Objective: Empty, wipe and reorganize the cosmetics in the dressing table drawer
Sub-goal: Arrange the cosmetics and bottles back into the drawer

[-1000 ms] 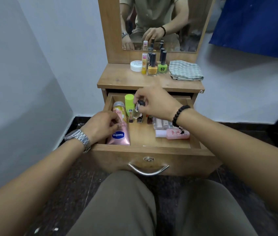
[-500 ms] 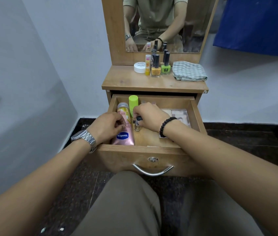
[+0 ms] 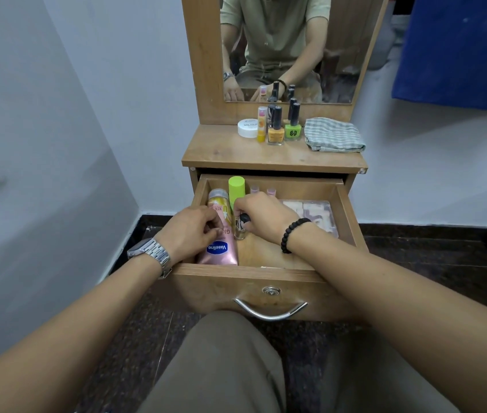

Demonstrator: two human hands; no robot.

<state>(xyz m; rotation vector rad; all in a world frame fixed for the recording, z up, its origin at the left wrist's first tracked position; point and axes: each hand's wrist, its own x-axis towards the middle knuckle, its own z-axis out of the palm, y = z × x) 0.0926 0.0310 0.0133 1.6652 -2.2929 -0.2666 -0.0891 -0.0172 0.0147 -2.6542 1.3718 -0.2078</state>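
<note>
brown wood-grain drawer (image 3: 266,289), matt, with a polished curved metal handle (image 3: 269,310). pink glossy plastic lotion tube (image 3: 219,248); small clear glass bottle (image 3: 240,231). grey checked woven cloth (image 3: 334,134), soft, matt.

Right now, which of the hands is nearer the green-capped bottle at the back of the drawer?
The right hand. Its fingers sit just in front of the green-capped bottle, pinching a small clear bottle. The left hand rests lower left on the Vaseline tube.

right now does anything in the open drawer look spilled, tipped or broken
Nothing looks spilled or broken. The pink Vaseline tube lies flat along the left wall, which seems deliberate. The right hand holds a small clear black-capped bottle upright.
</note>
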